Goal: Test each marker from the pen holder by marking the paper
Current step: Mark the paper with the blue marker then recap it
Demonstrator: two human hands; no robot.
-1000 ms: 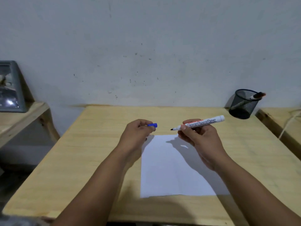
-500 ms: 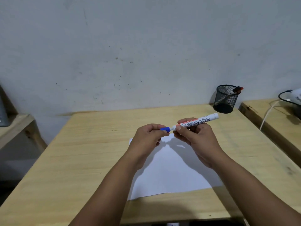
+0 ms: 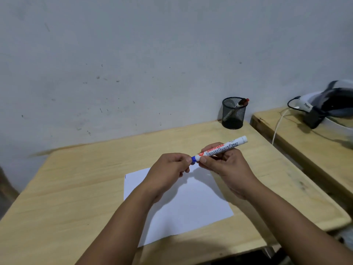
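Note:
My right hand point(image 3: 227, 169) grips a white board marker point(image 3: 223, 148) by its barrel, held level above the table. My left hand point(image 3: 168, 173) pinches the marker's blue cap point(image 3: 193, 158), which sits on the tip end of the marker. Both hands hover over a white sheet of paper point(image 3: 187, 207) that lies on the wooden table point(image 3: 76, 188). A short dark mark shows at the paper's far left corner. A black mesh pen holder point(image 3: 233, 113) stands at the table's far right corner with a red-capped marker point(image 3: 242, 102) leaning in it.
A second wooden table point(image 3: 298, 134) stands to the right across a narrow gap, bearing a black and white device point(image 3: 324, 106) with a white cable. A grey wall runs behind the tables.
The cap was apart from the bare tip in my left hand; my hands came together and the blue cap now sits on the marker's tip. The view has swung left.

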